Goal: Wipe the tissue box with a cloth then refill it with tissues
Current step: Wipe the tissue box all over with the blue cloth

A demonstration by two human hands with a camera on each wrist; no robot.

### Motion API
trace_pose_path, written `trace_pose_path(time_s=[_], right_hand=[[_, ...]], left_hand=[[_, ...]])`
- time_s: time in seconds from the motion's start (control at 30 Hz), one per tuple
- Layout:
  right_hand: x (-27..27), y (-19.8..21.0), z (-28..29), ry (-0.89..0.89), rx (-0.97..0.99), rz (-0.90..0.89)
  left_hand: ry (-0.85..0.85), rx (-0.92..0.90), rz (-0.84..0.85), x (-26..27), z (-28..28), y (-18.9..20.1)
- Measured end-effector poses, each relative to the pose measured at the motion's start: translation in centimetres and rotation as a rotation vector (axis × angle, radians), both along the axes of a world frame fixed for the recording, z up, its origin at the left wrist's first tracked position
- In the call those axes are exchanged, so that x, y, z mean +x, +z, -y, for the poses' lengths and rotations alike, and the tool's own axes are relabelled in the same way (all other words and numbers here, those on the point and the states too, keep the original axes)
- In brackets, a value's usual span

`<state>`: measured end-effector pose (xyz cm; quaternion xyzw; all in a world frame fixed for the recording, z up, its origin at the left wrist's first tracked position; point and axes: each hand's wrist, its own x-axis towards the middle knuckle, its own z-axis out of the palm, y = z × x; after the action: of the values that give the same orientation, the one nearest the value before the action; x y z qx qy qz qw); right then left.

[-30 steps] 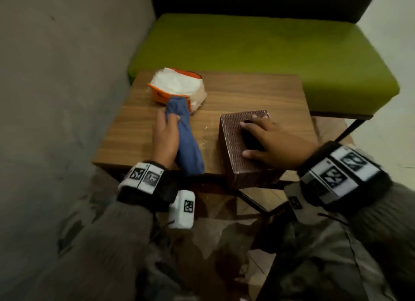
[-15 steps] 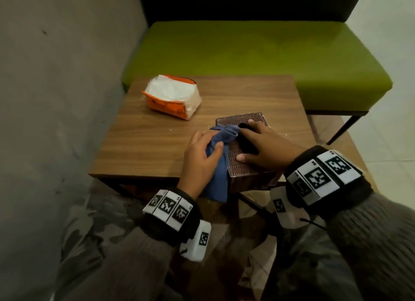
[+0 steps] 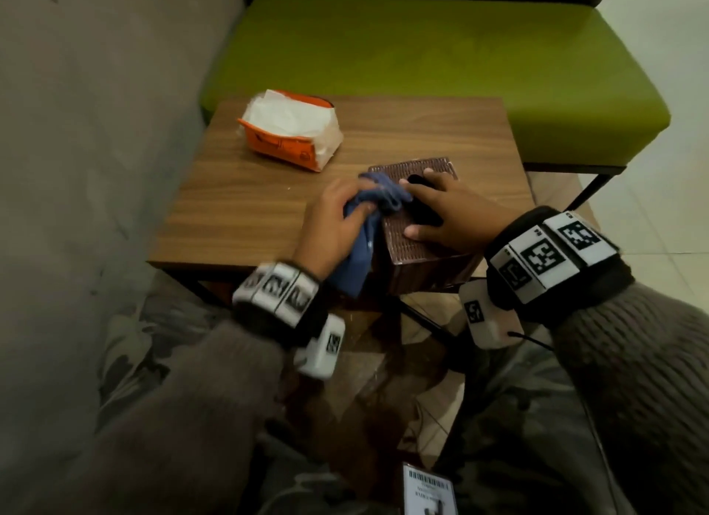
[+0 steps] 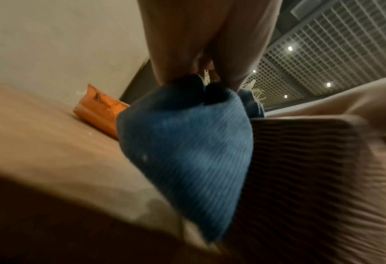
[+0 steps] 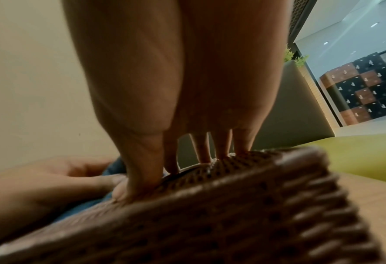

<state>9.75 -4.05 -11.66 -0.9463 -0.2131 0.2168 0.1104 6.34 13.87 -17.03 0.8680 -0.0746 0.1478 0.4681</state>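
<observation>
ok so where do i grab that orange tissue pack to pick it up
Probably the tissue pack is best gripped across its two long orange sides, coming down from above. It lies flat on the table with its torn top open and white tissues exposed, so a grip on the sides should avoid crushing them.

It looks like a public lounge or lobby. Behind the small wooden desk (image 3: 383, 130) stands a green padded bench (image 3: 422, 61); beyond the bench are a grid ceiling (image 4: 336, 41), wall lockers (image 5: 366, 92) and a planter (image 5: 295, 59).

Grey knit sleeves (image 3: 633, 361), black wristbands (image 3: 556, 276) bearing white coded tags, camouflage trousers (image 3: 518, 418).
</observation>
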Motion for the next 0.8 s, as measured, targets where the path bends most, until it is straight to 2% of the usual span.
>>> trace_pose_path(time_s=[0.07,0.13,0.3,0.4,0.53,0.6,0.7,0.8], right_hand=[[0.0,0.1,0.0,-0.004,0.002,0.01],[0.0,0.2,0.3,-0.015,0.015,0.017],[0.0,-0.5,0.3,-0.012,0.044,0.034],[0.0,-0.5,0.2,-0.004,0.034,0.028],[-0.2,0.1,0.3,-0.022,0.03,0.006],[-0.3,0.1,0.2,-0.031,0.038,0.004],[-0.3,-0.1,0.1,-0.025,0.047,0.009],[-0.1,-0.1,-0.1,-0.015,0.029,-0.008]], left_hand=[[0.018,0.014,-0.032,2.8,-0.8,0.4],[0.026,0.011,-0.05,3.5,-0.6,0.5],[-0.115,-0.006,0.015,-4.2,0.5,-0.5],[-0.128,-0.004,0.021,-2.8,-0.2,-0.3],[-0.025,-0.028,-0.008,1.4,-0.3,0.0],[-0.02,-0.032,-0.002,0.2,0.0,0.0],[-0.1,-0.026,0.006,-3.8,0.4,-0.2],[-0.09,0.004,0.015,-2.7,-0.1,0.0]])
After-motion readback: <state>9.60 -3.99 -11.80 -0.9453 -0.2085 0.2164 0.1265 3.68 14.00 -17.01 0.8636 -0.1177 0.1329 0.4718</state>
